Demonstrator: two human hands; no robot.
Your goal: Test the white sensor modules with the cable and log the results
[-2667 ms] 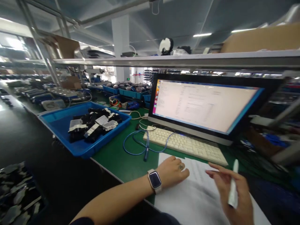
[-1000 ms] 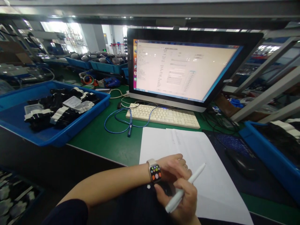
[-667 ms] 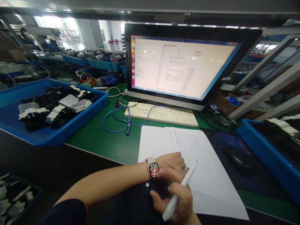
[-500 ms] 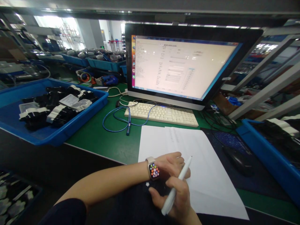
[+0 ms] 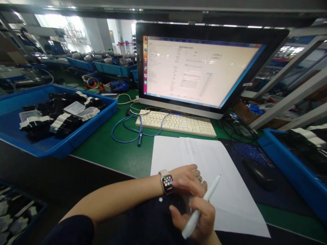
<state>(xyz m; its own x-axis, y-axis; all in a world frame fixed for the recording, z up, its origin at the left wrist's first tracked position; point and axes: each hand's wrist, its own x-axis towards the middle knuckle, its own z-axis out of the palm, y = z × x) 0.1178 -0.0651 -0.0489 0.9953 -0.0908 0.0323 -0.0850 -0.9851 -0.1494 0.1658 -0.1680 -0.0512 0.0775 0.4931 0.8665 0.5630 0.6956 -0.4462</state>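
My left forearm crosses in front of me with a smartwatch (image 5: 167, 183) on the wrist, its screen lit with round coloured app icons. My left hand (image 5: 186, 170) rests over the white paper (image 5: 224, 194), empty, its fingers loosely bent and partly hidden. Just below it, my right hand (image 5: 203, 212) grips a white pen (image 5: 192, 223) whose tip points up and right, clear of the paper. One outstretched finger of my right hand reaches to the right edge of the watch face; I cannot tell whether it touches.
A monitor (image 5: 194, 73) stands behind a white keyboard (image 5: 176, 124). A blue cable (image 5: 120, 140) loops beside it. At left, a blue tray (image 5: 60, 148) holds black and white parts. A mouse (image 5: 258, 173) and another blue bin (image 5: 293, 166) are at right.
My right hand has shifted slightly to the right with the pen. The icons on the watch screen have moved. My left arm has stayed nearly still.
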